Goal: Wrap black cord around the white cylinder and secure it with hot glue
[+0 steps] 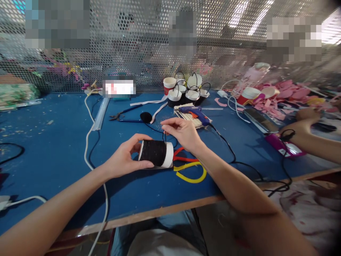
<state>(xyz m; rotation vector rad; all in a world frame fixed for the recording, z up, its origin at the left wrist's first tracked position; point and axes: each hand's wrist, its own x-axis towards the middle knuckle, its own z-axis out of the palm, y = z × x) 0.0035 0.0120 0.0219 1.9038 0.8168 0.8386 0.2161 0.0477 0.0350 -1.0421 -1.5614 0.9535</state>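
Note:
My left hand (128, 154) grips a white paper cup (168, 155) that lies on its side, its middle wound with black cord (153, 152). Above the cup's white end, my right hand (179, 131) pinches a strand of the same cord between thumb and fingers. A small black ball (146, 117), apparently of cord, rests beyond the hands. Just right of the cup lie scissors with red handles (183, 155) and a second tool with yellow handles (195, 172), both partly hidden by the cup.
Several cups with black loop handles (192, 95) stand at the back. Nearer are a blue glue gun (198, 115), pliers (125, 115) and a clear ruler (101, 113). A white cable (87, 142) crosses the blue table (61, 142). At right are a phone (261, 121), pink scraps (287, 94) and another person's arm (314, 135).

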